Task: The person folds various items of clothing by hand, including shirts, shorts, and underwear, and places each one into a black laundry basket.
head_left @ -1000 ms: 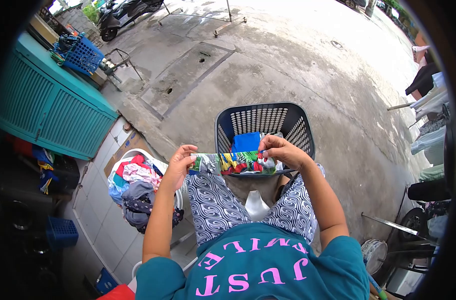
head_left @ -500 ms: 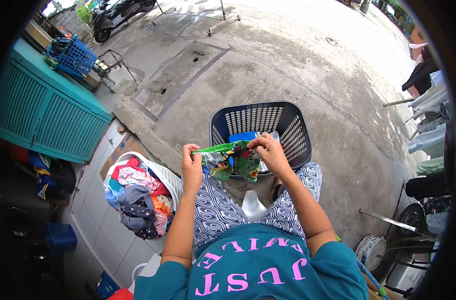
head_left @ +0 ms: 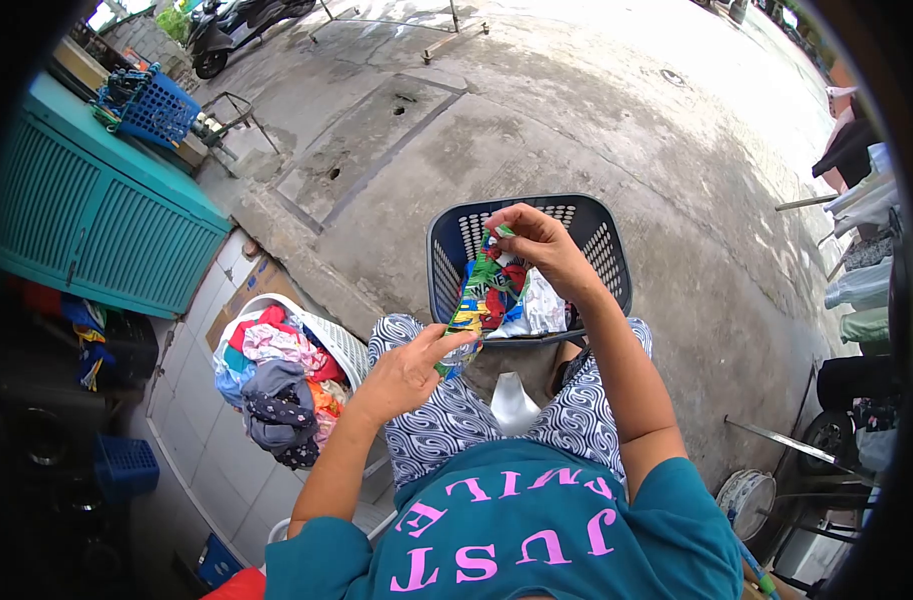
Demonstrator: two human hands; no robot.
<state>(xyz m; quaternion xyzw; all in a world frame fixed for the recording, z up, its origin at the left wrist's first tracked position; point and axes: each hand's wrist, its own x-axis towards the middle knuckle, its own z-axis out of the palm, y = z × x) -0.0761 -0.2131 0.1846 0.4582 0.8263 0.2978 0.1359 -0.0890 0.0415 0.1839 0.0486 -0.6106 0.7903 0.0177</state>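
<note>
A small pair of printed shorts [head_left: 492, 295], green with red, blue and yellow figures, is stretched at a slant between my two hands above my knees. My right hand [head_left: 542, 245] pinches its upper end, over the dark basket. At the lower end, near my left knee, my left hand [head_left: 407, 375] has its fingers closed on the cloth, index finger pointing along it; the thumb is hidden. Beyond the shorts stands a dark perforated laundry basket [head_left: 442, 262] with white and blue folded-looking cloth [head_left: 537, 308] inside.
To my left, a white laundry basket [head_left: 349, 350] is heaped with mixed clothes [head_left: 282, 385]. Teal louvred cabinets [head_left: 127, 220] and a blue basket [head_left: 159, 108] lie farther left. Clothes hang [head_left: 862, 290] along the right side, near a white bucket [head_left: 747, 500]. Concrete ground [head_left: 557, 130] stretches ahead.
The shorts went from being held level by the waistband to a slant. My right hand rose over the basket, and my left hand moved lower and turned its back upward.
</note>
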